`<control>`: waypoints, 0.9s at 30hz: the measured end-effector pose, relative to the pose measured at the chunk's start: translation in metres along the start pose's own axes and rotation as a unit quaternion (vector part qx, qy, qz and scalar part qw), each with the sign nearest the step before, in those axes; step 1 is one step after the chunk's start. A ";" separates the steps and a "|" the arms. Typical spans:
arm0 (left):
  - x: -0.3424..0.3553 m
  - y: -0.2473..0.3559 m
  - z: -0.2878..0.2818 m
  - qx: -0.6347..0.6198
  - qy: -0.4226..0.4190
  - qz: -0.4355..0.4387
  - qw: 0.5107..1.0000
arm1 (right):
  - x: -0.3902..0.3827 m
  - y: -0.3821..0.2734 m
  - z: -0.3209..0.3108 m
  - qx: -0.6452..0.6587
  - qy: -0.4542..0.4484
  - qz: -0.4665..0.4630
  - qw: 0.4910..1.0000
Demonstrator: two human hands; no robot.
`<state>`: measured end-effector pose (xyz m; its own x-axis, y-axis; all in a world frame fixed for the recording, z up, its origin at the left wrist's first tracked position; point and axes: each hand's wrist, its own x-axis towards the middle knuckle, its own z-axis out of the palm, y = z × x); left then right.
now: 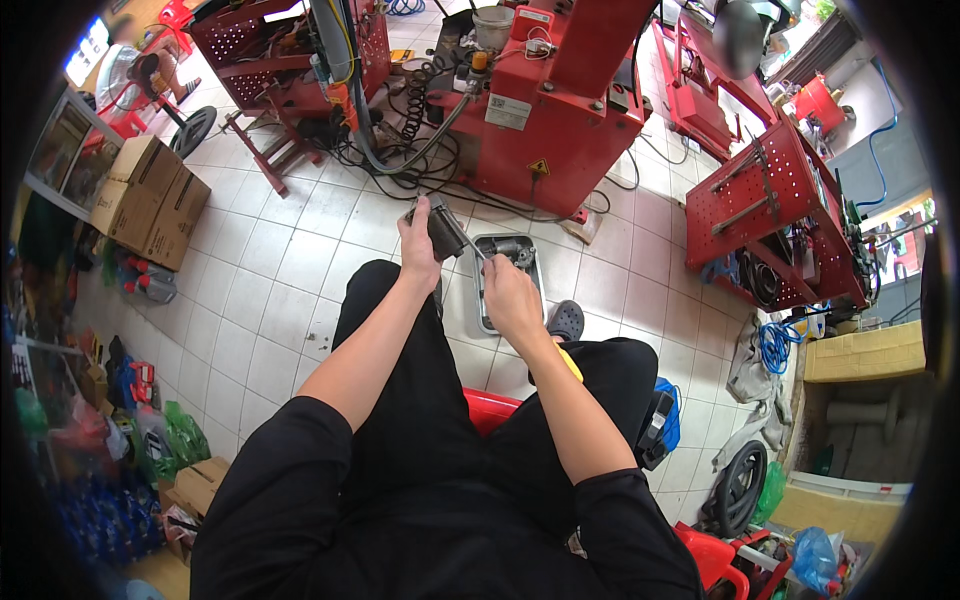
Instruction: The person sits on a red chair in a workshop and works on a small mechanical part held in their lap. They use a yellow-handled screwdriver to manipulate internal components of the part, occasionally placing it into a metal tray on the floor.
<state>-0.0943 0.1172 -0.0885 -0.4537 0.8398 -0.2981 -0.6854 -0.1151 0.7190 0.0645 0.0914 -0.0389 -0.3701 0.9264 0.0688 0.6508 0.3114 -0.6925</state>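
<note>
My left hand [417, 240] is closed round a dark, blocky metal part [446, 236], holding it up above the floor between my knees. My right hand [510, 297] grips a thin metal rod-like tool [475, 248], its far end at the lower right side of the part. Whether the tip touches the part is too small to tell. Below both hands, a shallow silvery metal tray [482, 313] lies on the tiles with dark metal pieces [515, 250] in it. My right hand and forearm cover some of the tray.
A large red machine [550, 130] with black cables [430, 170] stands ahead. Red perforated racks [735, 210] are at both sides. Cardboard boxes [150, 205] sit at the left. A wheel [742, 485] lies at the lower right. Another person [125, 75] sits far left.
</note>
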 end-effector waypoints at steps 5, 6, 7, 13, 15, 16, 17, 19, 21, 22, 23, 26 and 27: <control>0.005 -0.005 -0.004 0.020 0.016 0.014 1.000 | 0.000 0.004 0.008 0.020 0.079 -0.047 0.996; 0.007 -0.005 -0.005 0.027 0.019 0.015 0.999 | 0.001 0.006 0.011 0.002 0.081 -0.053 0.995; 0.007 -0.005 -0.006 0.025 0.020 0.018 0.999 | 0.002 0.008 0.013 -0.016 0.082 -0.060 0.995; 0.006 -0.003 -0.006 0.025 0.031 0.047 0.998 | 0.003 0.001 0.010 -0.109 0.055 -0.071 0.990; 0.006 -0.001 -0.007 0.023 0.028 0.046 0.998 | 0.004 -0.002 0.008 -0.100 0.062 -0.077 0.990; 0.006 -0.001 -0.007 0.020 0.036 0.045 0.998 | 0.004 -0.004 0.007 -0.084 0.075 -0.083 0.990; 0.007 -0.001 -0.007 0.017 0.044 0.045 0.998 | 0.005 -0.006 0.007 -0.069 0.087 -0.089 0.990; 0.007 0.000 -0.007 0.014 0.052 0.042 0.998 | 0.007 -0.004 0.010 -0.074 0.090 -0.093 0.989; 0.006 0.001 -0.007 0.014 0.051 0.036 0.998 | 0.007 -0.002 0.011 -0.087 0.085 -0.095 0.988; 0.005 0.001 -0.006 0.011 0.044 0.031 0.998 | 0.006 -0.002 0.011 -0.099 0.079 -0.095 0.987; 0.004 0.001 -0.005 0.007 0.038 0.025 0.999 | 0.006 -0.002 0.010 -0.110 0.073 -0.094 0.987; 0.001 0.003 -0.002 0.010 0.030 0.018 0.999 | 0.004 -0.007 0.005 -0.150 0.013 -0.056 0.987; 0.001 0.002 -0.002 0.013 0.028 0.016 0.999 | 0.004 -0.010 0.003 -0.140 0.024 -0.063 0.988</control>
<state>-0.0970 0.1167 -0.0884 -0.5074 0.8047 -0.3082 -0.6548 -0.1276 0.7450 0.0550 0.0914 -0.0340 -0.4329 0.8832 0.1806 0.7614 0.4655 -0.4512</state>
